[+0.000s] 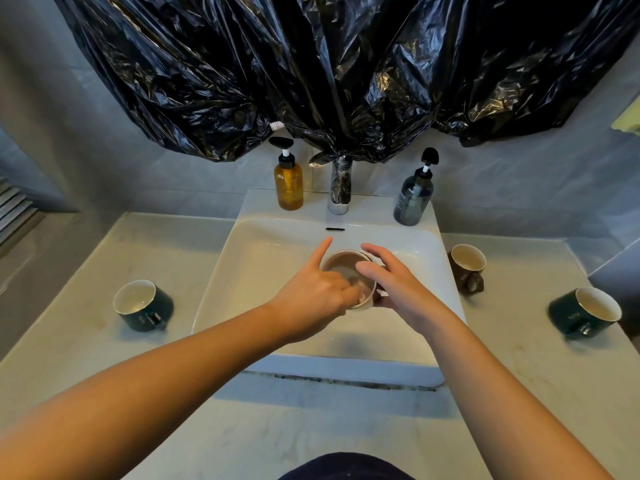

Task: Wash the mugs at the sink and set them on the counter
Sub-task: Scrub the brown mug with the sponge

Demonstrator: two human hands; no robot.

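Now mug (341,266) mid-sink (263,258), over basin. Left hand (311,299): fingers curled inside over near wall, index stuck out. Right hand (401,292) against right side, fingers spread over rim; thumb hidden, hold unclear. Likely ceramic: stiff, weighty, breakable, wet-slick. Best hold: handle or body.

Black plastic (311,64) hangs across far wall. Amber bottle (288,188) left of tap (340,188); dark bottle (414,199) right of it. Slatted vent (17,216) at left edge.
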